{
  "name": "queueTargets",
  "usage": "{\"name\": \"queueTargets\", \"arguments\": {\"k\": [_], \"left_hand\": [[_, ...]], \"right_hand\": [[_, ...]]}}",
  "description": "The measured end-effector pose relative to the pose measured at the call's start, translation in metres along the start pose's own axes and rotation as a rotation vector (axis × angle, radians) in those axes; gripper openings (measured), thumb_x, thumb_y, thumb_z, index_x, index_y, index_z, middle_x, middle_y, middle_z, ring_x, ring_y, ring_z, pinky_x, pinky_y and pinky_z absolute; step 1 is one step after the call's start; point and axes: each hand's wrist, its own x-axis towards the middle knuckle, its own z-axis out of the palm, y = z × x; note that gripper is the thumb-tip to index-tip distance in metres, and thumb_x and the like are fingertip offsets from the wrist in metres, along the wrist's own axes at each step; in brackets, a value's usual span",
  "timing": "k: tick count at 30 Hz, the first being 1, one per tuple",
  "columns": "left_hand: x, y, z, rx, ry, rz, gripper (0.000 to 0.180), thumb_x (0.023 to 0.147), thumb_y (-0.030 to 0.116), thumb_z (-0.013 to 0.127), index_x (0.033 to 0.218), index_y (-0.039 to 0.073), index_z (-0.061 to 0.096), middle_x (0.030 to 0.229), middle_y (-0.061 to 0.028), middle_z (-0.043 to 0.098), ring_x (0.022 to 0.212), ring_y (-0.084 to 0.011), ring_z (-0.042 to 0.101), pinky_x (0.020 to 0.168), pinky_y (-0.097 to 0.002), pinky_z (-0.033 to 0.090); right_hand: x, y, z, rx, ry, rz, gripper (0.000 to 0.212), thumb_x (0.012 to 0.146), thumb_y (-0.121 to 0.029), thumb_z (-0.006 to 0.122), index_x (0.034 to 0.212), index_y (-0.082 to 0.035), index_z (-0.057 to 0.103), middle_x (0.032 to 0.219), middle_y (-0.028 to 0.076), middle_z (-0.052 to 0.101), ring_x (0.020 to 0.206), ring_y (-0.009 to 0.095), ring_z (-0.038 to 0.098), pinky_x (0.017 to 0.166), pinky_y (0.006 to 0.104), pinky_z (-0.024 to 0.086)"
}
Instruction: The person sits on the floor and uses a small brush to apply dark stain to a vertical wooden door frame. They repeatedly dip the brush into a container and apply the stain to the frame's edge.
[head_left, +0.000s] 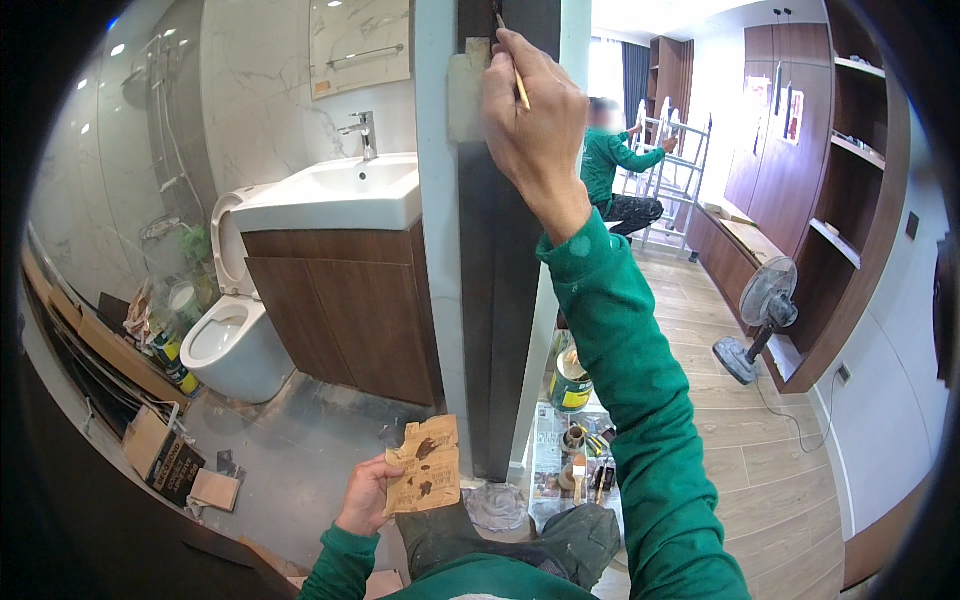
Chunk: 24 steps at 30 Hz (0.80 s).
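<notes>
My right hand is raised to a dark door frame and pinches a thin paintbrush with a light wooden handle. The brush tip points up against the dark surface, near the top edge of the picture. A beige patch covers part of the frame next to this hand. Low in front of me, my left hand is closed on the edge of a tan piece of card. Dark brown paint smears and some print mark the card's upper face.
Beside my right forearm stand a paint can and, on newspaper, a flat brush and jars. To the left are a sink and toilet. Right, a co-worker holds a stepladder; a fan stands nearby.
</notes>
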Motion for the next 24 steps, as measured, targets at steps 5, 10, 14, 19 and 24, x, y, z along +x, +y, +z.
{"name": "queueTargets", "arguments": {"k": [5, 10, 14, 19, 24], "left_hand": [[-0.002, 0.000, 0.002, -0.029, 0.001, -0.002, 0.041, 0.084, -0.004, 0.044, 0.124, -0.011, 0.050, 0.116, -0.0212, 0.063, 0.099, -0.0287, 0.068, 0.089, -0.0399, 0.057], [-0.002, 0.000, 0.004, -0.019, 0.032, -0.009, 0.039, 0.085, -0.004, 0.045, 0.122, -0.011, 0.052, 0.115, -0.0216, 0.063, 0.099, -0.0295, 0.068, 0.089, -0.0406, 0.057], [-0.001, 0.000, 0.003, -0.023, 0.011, -0.011, 0.038, 0.085, -0.004, 0.045, 0.122, -0.011, 0.052, 0.115, -0.0217, 0.063, 0.099, -0.0295, 0.068, 0.089, -0.0411, 0.057], [0.000, -0.002, 0.002, -0.031, -0.001, -0.023, 0.037, 0.084, -0.001, 0.047, 0.120, -0.009, 0.050, 0.116, -0.0224, 0.063, 0.100, -0.0316, 0.068, 0.089, -0.0426, 0.057], [0.002, -0.003, -0.001, -0.025, -0.016, -0.011, 0.039, 0.083, 0.000, 0.047, 0.121, -0.008, 0.049, 0.117, -0.0215, 0.063, 0.103, -0.0314, 0.067, 0.092, -0.0438, 0.056]], "right_hand": [[-0.015, -0.009, -0.013, 0.018, -0.038, 0.049, 0.026, 0.090, -0.016, 0.054, 0.105, -0.002, 0.069, 0.091, 0.015, 0.072, 0.077, 0.030, 0.069, 0.069, 0.0394, 0.055], [-0.016, -0.011, -0.016, 0.055, -0.002, 0.036, 0.025, 0.089, -0.015, 0.055, 0.104, -0.002, 0.069, 0.088, 0.015, 0.071, 0.077, 0.031, 0.068, 0.068, 0.0394, 0.054], [-0.003, -0.006, -0.007, 0.053, 0.043, -0.028, 0.025, 0.088, -0.015, 0.055, 0.104, -0.003, 0.070, 0.086, 0.015, 0.071, 0.075, 0.030, 0.068, 0.068, 0.0398, 0.054], [-0.001, -0.007, -0.004, 0.024, -0.007, 0.008, 0.024, 0.088, -0.014, 0.055, 0.104, -0.002, 0.069, 0.085, 0.015, 0.070, 0.074, 0.030, 0.067, 0.068, 0.0406, 0.053], [-0.027, -0.015, -0.024, 0.052, -0.080, 0.068, 0.025, 0.088, -0.013, 0.056, 0.105, 0.001, 0.067, 0.087, 0.018, 0.070, 0.074, 0.032, 0.067, 0.068, 0.0398, 0.053]]}}
